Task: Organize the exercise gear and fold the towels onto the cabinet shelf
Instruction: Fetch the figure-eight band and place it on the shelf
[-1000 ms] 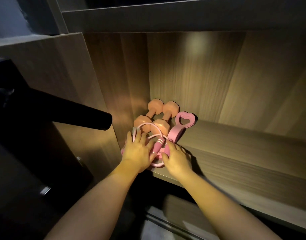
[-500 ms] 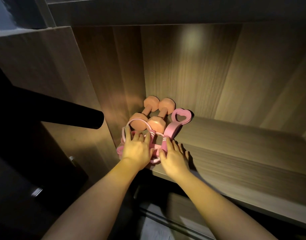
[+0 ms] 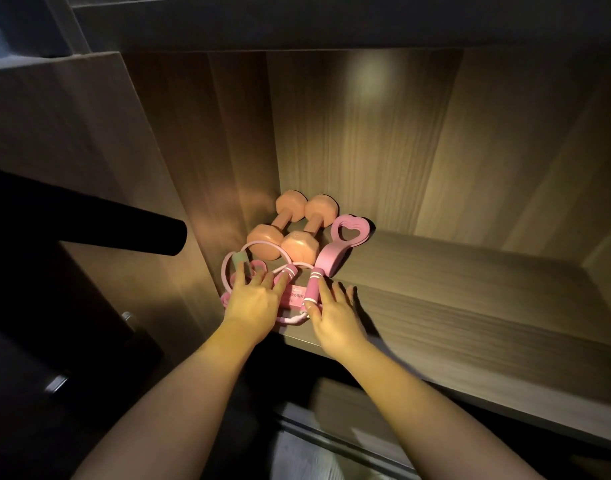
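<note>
The pink jump rope (image 3: 298,299) is laid at the near left corner of the cabinet shelf (image 3: 470,306), just near of two orange dumbbells (image 3: 297,233). It is pressed under the straight, released fingers of the left hand (image 3: 253,301). One rope handle (image 3: 312,287) is touched by the right hand (image 3: 337,315), whose fingers are spread and released.

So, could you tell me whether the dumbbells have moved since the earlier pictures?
No. The dumbbells lie side by side in the same back left corner of the shelf as before.
</note>
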Demonstrator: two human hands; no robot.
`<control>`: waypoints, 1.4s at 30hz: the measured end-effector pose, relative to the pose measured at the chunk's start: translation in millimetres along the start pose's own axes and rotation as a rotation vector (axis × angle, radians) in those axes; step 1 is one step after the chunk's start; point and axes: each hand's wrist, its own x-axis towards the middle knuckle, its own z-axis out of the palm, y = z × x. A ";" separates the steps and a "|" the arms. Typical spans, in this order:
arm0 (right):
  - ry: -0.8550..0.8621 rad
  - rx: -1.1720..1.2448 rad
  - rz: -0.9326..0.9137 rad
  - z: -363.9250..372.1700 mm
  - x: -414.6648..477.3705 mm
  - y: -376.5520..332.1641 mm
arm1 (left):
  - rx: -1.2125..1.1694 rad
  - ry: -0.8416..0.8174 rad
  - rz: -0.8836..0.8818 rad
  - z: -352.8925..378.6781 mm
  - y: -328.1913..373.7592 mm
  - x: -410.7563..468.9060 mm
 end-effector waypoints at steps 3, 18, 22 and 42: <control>-0.001 -0.013 -0.002 0.2 -0.3 1.3 | -0.028 -0.018 -0.023 1.6 2.7 0.6; 0.048 -0.307 0.067 -56.9 -111.5 15.6 | -0.304 0.184 -0.089 -42.5 45.2 -102.8; 0.053 -0.343 0.104 -58.3 -170.8 32.2 | -0.437 0.106 -0.097 -35.9 81.1 -152.7; -0.111 -0.362 0.309 -277.8 -271.8 16.1 | -0.449 -0.135 0.216 -254.3 120.5 -129.9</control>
